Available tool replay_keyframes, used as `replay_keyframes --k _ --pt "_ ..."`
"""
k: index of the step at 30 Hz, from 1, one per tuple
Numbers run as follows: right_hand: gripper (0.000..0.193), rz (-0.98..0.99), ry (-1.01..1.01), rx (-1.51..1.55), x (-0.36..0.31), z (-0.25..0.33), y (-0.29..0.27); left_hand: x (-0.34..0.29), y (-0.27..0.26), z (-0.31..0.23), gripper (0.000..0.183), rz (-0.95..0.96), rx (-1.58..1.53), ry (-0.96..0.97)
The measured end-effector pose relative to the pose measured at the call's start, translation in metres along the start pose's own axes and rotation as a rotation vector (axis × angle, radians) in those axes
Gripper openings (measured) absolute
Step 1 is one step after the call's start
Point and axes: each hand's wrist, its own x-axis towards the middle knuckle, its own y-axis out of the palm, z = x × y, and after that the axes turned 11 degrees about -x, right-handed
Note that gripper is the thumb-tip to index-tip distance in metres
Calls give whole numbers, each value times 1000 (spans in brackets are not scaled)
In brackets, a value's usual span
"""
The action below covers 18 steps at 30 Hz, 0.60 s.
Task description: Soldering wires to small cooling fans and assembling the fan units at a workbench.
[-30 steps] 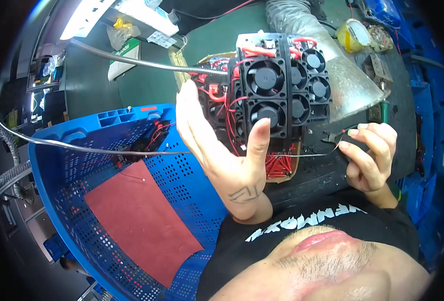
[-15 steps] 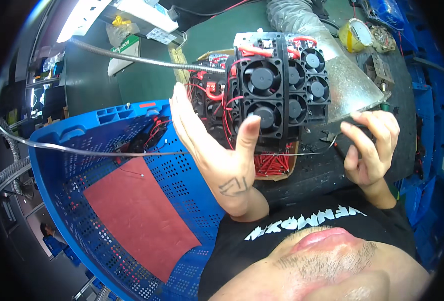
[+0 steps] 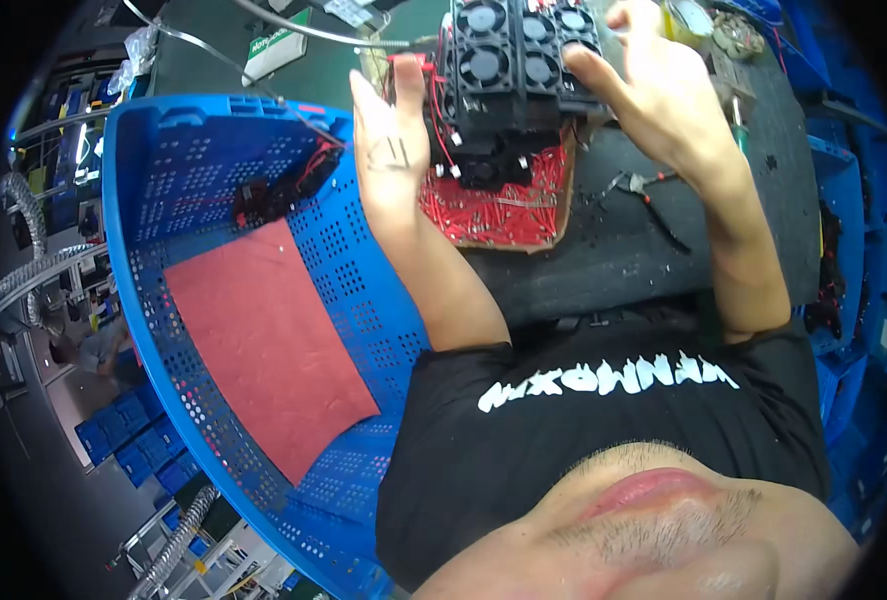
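The fan block (image 3: pixel 516 78) stood between your left hand (image 3: pixel 391 150) and right hand (image 3: pixel 671 105), both spread, thumbs apart from fingers, just beyond the red wires (image 3: pixel 493 218). Its fans (image 3: pixel 484 66) were already mounted, but some plugs (image 3: pixel 455 171) at lower left dangled unconnected.

the worktop (image 3: pixel 643 270) looks dark and matt, its surface scuffed and speckled. toward its near edge, a box (image 3: pixel 564 215) of dull brown cardboard carries red leads (image 3: pixel 503 215) in smooth plastic sheathing. the fan block (image 3: pixel 511 70) is mostly matt black plastic. left of the worktop's near edge, the crate (image 3: pixel 188 165) is smooth, faintly glossy blue plastic; its red sheet (image 3: pixel 273 350) looks matt and papery. the shirt (image 3: pixel 583 410) is matt black cloth.
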Motion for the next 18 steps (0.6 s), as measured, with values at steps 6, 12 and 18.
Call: replay_keyframes --k 6,12,18 --pt "72 74 314 278 23 45 -12 7 8 -12 77 229 -432 -66" --pt "86 83 275 8 29 53 3 -6 4 -47 71 327 -314 -210" --pt "98 66 465 117 15 65 45 15 11 -5 77 621 -695 -154"
